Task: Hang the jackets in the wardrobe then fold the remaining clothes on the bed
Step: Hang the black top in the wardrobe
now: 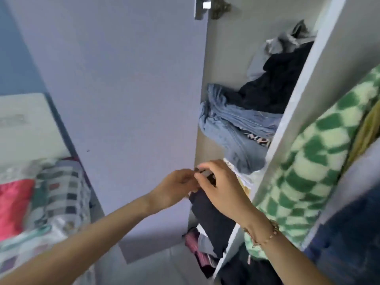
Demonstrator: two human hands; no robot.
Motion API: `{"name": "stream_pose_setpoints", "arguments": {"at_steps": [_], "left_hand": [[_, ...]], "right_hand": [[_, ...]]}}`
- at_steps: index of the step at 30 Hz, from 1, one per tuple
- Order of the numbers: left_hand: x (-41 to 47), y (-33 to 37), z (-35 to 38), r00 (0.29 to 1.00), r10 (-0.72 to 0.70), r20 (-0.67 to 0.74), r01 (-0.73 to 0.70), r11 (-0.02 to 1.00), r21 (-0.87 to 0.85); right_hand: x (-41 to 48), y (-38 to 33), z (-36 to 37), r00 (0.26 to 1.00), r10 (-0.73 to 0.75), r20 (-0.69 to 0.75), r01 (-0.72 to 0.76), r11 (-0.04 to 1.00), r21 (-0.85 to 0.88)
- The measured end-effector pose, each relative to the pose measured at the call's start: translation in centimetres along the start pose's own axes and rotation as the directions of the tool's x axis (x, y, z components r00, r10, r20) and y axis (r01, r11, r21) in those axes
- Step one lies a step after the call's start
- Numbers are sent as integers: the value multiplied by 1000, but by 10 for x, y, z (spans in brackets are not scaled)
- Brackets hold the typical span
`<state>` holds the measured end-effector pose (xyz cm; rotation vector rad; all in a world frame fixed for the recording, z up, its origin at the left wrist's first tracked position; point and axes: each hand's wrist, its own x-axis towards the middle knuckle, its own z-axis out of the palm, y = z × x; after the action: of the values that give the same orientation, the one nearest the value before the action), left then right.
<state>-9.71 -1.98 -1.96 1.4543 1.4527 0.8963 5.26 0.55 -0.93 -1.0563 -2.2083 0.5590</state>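
Observation:
Both my hands meet at the edge of the open wardrobe door [127,99]. My left hand [176,187] and my right hand [222,190] pinch the top of a dark garment [211,219], which hangs down from my fingers in front of a lower shelf. What exactly sits between my fingertips is small and blurred. A green and cream checkered fleece jacket [304,175] hangs in the right compartment, beside my right wrist. Crumpled blue denim [232,124] and a dark navy garment [273,83] lie piled on an upper shelf.
The bed [41,192] at the lower left carries a checkered cloth and a pink item. A white vertical divider [287,124] separates the shelves from the hanging space. Pink and grey clothes [197,243] lie on a lower shelf. A dark blue garment [349,233] hangs far right.

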Motion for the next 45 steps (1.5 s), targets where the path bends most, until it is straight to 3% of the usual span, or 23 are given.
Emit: {"name": "stream_pose_setpoints", "arguments": {"at_steps": [2,5,7,8,9,10,12,14,15,16,18,20,21,23,26,27,28,32,35,40,45], "left_hand": [[-23,-39,-23,990,-132,-40,131,991,-18],[-108,-130,-89,912,-386,-136,360,915,-184],[-164,-171,-117,845,-514,-151,454,836,-308],[-199,-190,-135,786,-575,-226,487,802,-346],[-250,-220,-161,694,-642,-327,501,756,-421],[-262,-227,-164,664,-657,-357,471,739,-483],[-328,-272,-188,590,-748,-304,358,580,-732],[-392,-318,-196,528,-796,-295,268,485,-832],[-417,-319,-193,446,-828,-341,298,497,-815],[-438,-304,-190,363,-871,-331,287,443,-850],[-465,-291,-181,225,-900,-373,422,435,-795],[-495,-307,-164,97,-919,-383,398,388,-831],[-503,-303,-159,90,-905,-416,434,412,-802],[-533,-306,-138,5,-901,-435,446,391,-805],[-562,-297,-113,-108,-908,-404,394,334,-856],[-571,-289,-100,-188,-913,-363,359,280,-890],[-573,-288,-96,-193,-913,-359,354,276,-893],[-582,-276,-68,-385,-883,-268,246,181,-952],[-581,-276,-67,-429,-875,-227,200,153,-968],[-583,-280,-54,-485,-856,-177,101,146,-984],[-615,-288,-37,-531,-836,-139,74,118,-990]], "right_hand": [[2,0,29,990,25,139,-28,999,18],[21,-47,103,928,-14,372,-11,998,65],[28,-75,138,855,-54,515,30,998,54],[33,-97,160,795,-83,601,72,997,42],[38,-132,199,722,-125,680,109,992,66],[37,-138,201,689,-100,718,93,994,48],[35,-185,246,573,-162,804,155,984,89],[28,-226,289,468,-203,860,234,967,101],[23,-239,308,426,-225,876,270,956,114],[17,-255,325,378,-239,895,302,945,125],[5,-277,360,292,-277,916,349,922,167],[-10,-300,400,162,-304,939,379,898,225],[-14,-305,411,135,-314,940,385,891,242],[-27,-324,444,24,-340,940,412,860,300],[-45,-350,482,-146,-370,917,444,804,395],[-55,-363,500,-226,-374,900,457,775,436],[-57,-360,507,-215,-380,899,454,777,437],[-84,-392,552,-393,-379,838,467,703,536],[-103,-407,566,-436,-410,801,452,671,589],[-156,-423,589,-583,-327,744,383,696,607],[-213,-442,617,-621,-282,732,325,756,567]]}}
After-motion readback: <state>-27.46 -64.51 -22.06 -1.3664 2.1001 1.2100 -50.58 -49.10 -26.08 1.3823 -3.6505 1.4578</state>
